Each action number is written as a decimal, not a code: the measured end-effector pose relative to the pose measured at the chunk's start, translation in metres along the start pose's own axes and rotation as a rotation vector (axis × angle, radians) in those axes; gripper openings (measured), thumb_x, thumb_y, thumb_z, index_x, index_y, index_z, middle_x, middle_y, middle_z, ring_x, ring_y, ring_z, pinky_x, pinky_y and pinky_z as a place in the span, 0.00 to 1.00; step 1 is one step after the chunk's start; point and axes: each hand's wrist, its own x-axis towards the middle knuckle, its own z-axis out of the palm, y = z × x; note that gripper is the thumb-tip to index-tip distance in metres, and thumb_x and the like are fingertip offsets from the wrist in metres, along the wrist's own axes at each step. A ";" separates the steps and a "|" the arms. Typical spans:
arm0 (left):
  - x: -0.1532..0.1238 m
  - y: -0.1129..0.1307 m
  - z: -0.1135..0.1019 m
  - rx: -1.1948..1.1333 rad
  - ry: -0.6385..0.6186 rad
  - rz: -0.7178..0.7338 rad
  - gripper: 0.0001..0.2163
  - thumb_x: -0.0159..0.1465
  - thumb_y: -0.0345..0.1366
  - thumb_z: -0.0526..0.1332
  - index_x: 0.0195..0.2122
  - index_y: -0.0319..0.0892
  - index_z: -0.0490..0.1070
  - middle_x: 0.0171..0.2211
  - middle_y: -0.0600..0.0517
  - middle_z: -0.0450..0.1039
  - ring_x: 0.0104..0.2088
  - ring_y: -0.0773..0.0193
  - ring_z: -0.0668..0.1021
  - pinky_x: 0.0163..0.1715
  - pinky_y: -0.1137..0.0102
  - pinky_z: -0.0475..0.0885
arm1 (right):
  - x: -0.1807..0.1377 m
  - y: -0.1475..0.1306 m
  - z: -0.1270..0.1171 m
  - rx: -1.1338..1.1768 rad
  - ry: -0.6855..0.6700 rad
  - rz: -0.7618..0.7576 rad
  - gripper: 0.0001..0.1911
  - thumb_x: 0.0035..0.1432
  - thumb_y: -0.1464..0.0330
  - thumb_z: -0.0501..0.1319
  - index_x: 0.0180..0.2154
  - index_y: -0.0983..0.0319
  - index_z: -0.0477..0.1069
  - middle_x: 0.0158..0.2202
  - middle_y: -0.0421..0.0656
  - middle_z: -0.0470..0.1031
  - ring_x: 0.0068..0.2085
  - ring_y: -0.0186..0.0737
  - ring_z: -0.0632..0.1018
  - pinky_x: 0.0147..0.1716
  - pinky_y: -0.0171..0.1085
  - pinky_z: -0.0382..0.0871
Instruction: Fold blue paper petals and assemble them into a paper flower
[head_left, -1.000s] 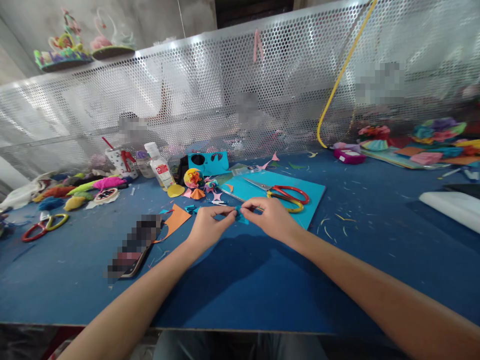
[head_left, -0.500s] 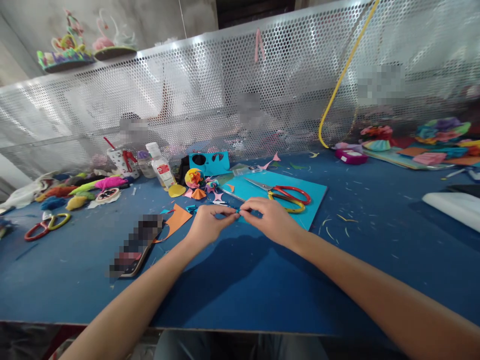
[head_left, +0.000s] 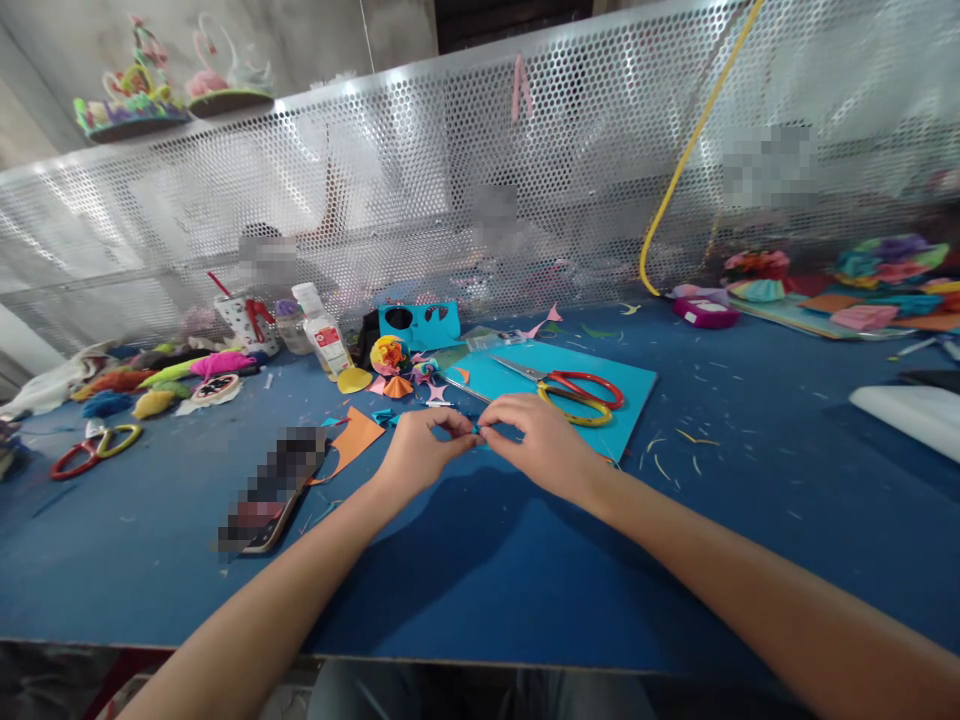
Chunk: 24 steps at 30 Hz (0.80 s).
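Observation:
My left hand (head_left: 427, 445) and my right hand (head_left: 536, 440) meet fingertip to fingertip over the blue table (head_left: 465, 590). Both are closed in a pinch on a tiny blue piece (head_left: 478, 430), mostly hidden by the fingers; it looks like paper. Behind my right hand lies a light-blue sheet (head_left: 630, 385) with scissors (head_left: 581, 395) on it, red and yellow at the handles. To the left of my left hand are an orange paper scrap (head_left: 356, 440) and small blue scraps (head_left: 386, 417). A rolled paper flower (head_left: 389, 355) in yellow and orange stands beyond.
A phone (head_left: 281, 490) lies left of my forearm, with a second pair of scissors (head_left: 96, 450) farther left. A glue bottle (head_left: 322, 330) and a patterned cup (head_left: 244, 320) stand at the back. Perforated metal mesh (head_left: 420, 200) borders the table, with people behind it.
The hands stay together in nearly the same place, with slight shifts of the fingers around the small blue piece. The table items have not moved.

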 end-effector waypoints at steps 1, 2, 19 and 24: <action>0.000 0.000 0.000 0.001 -0.008 0.006 0.05 0.51 0.35 0.64 0.25 0.39 0.74 0.22 0.54 0.75 0.24 0.67 0.74 0.22 0.76 0.67 | 0.000 0.000 0.001 -0.012 0.006 -0.017 0.06 0.53 0.73 0.56 0.29 0.60 0.71 0.31 0.41 0.75 0.36 0.40 0.73 0.39 0.39 0.64; 0.000 0.001 0.000 0.001 -0.012 0.014 0.04 0.52 0.35 0.64 0.25 0.40 0.75 0.23 0.54 0.75 0.24 0.67 0.73 0.23 0.76 0.67 | 0.000 0.000 0.001 -0.026 0.015 -0.027 0.05 0.53 0.73 0.56 0.29 0.60 0.71 0.31 0.41 0.75 0.36 0.41 0.73 0.40 0.40 0.63; -0.001 -0.002 -0.002 0.026 0.034 0.058 0.03 0.49 0.32 0.65 0.22 0.40 0.72 0.21 0.56 0.72 0.23 0.69 0.72 0.23 0.76 0.64 | 0.001 0.001 0.000 -0.102 -0.001 -0.198 0.04 0.55 0.73 0.56 0.28 0.61 0.68 0.32 0.40 0.73 0.37 0.38 0.72 0.46 0.42 0.58; -0.001 0.001 -0.001 0.006 0.035 0.065 0.02 0.50 0.30 0.64 0.22 0.40 0.71 0.22 0.56 0.72 0.25 0.69 0.72 0.22 0.77 0.65 | 0.001 0.000 -0.002 -0.038 0.013 -0.202 0.05 0.55 0.72 0.57 0.28 0.60 0.68 0.32 0.40 0.73 0.37 0.38 0.72 0.46 0.44 0.58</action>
